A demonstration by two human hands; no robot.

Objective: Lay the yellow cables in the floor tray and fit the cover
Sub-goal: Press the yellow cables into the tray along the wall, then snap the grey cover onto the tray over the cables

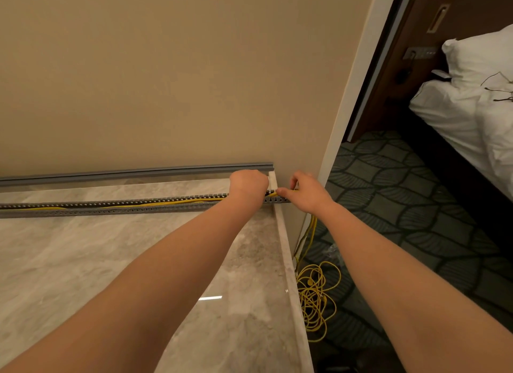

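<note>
At the tray's (pixel 116 208) right end, on the marble floor (pixel 111 261), my left hand (pixel 248 188) is clenched over the cables (pixel 166 203) lying inside, while my right hand (pixel 304 190) pinches them past the end. Slack coils (pixel 316 295) on carpet (pixel 402 206); the cover (pixel 133 174) lies along the wall (pixel 166 67).

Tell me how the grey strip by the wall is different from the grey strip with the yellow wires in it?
The cover lies against the foot of the wall, and no hand touches it; the tray lies nearer on the marble floor, with the left hand and right hand at its right end. The cover looks smooth and plain; the tray has slotted, toothed sides. The cover holds nothing; the tray holds yellow cables. Both are long, grey and parallel.
</note>
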